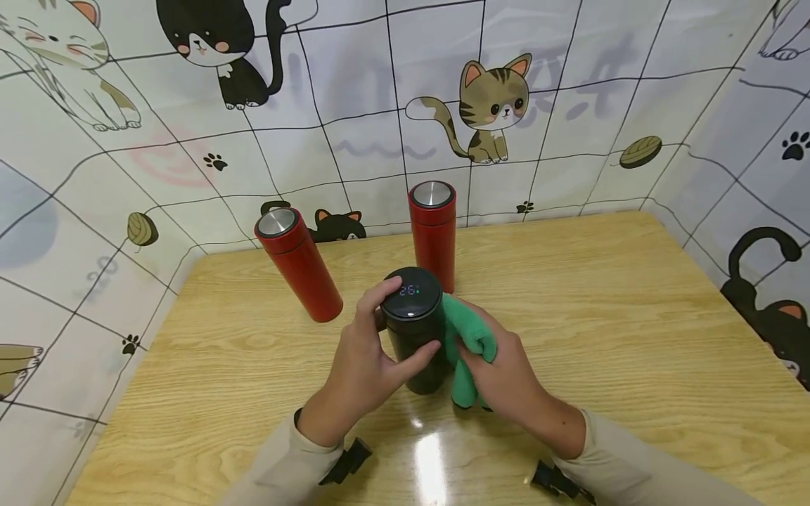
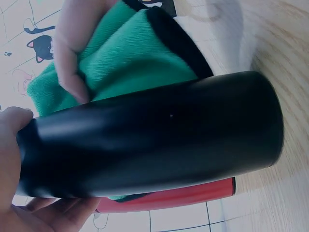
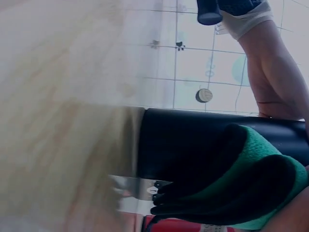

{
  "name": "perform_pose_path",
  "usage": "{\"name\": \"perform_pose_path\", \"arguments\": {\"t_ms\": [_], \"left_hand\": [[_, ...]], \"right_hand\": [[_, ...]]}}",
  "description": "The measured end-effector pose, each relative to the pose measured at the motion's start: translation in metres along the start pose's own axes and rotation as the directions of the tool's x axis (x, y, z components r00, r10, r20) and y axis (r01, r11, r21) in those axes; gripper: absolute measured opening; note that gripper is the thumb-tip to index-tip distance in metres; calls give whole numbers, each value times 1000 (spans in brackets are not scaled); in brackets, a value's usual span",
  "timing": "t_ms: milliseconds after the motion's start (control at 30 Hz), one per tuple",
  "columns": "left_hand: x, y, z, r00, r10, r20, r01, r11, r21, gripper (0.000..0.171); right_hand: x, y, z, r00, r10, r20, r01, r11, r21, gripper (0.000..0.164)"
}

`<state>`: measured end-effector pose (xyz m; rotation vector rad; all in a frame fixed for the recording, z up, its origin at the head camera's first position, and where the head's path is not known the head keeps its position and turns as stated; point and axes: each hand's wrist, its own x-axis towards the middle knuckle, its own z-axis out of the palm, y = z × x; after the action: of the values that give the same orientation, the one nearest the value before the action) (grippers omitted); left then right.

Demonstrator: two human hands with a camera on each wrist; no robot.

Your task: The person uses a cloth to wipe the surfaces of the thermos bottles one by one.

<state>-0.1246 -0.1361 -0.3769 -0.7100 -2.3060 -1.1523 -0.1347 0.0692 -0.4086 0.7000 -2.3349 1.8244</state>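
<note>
A black thermos flask (image 1: 418,344) with a lit number display on its lid stands upright on the wooden table. My left hand (image 1: 367,358) grips it near the top, with the thumb across the front and a fingertip at the lid's edge. In my right hand (image 1: 506,369) is a bunched green cloth (image 1: 465,327) with black edging, held against the flask's right side. The left wrist view shows the flask's smooth dark body (image 2: 159,140) with the cloth (image 2: 130,63) along it. From the right wrist, folded cloth (image 3: 260,150) overlaps the flask.
Two red flasks with silver lids stand behind: one red flask (image 1: 300,270) at the left, another red flask (image 1: 434,235) just beyond the black one. A white cat-print sheet (image 1: 367,154) rises behind the table (image 1: 601,316) and along its sides.
</note>
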Motion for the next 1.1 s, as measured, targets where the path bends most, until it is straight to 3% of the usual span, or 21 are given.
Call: {"name": "perform_pose_path", "arguments": {"t_ms": [133,200,300,367,433,500,667,800,967,1100], "left_hand": [[0,0,0,1000,1,-5,-1,1000,7,95],[0,0,0,1000,4,-12,-4,1000,16,95],[-1,1,0,1000,6,-28,-5,1000,31,94],[-1,1,1,999,8,-37,-7,999,36,92],[-1,1,2,999,12,-45,-10,999,41,91],[-1,2,3,999,14,-49,-12,999,43,90],[0,2,4,999,9,-48,-6,998,61,92],[1,2,3,999,8,-43,-5,998,67,92],[1,1,3,998,19,-52,-15,997,79,91],[0,2,2,998,18,-59,-11,992,122,90]], "right_hand": [[1,-9,-3,993,-93,-75,97,994,56,55],[1,-14,-5,992,-92,-87,99,992,80,56],[1,-19,-8,996,78,-31,-73,987,141,42],[1,-18,-10,973,228,32,-230,961,157,35],[2,-15,-10,934,344,101,-356,923,148,33],[3,-10,-9,916,371,153,-390,914,116,41],[3,-2,-6,919,356,169,-372,925,73,48],[2,-5,-7,931,352,95,-360,928,91,43],[0,-14,-9,960,279,16,-278,951,135,37],[0,-16,-8,957,286,46,-290,941,174,32]]}}
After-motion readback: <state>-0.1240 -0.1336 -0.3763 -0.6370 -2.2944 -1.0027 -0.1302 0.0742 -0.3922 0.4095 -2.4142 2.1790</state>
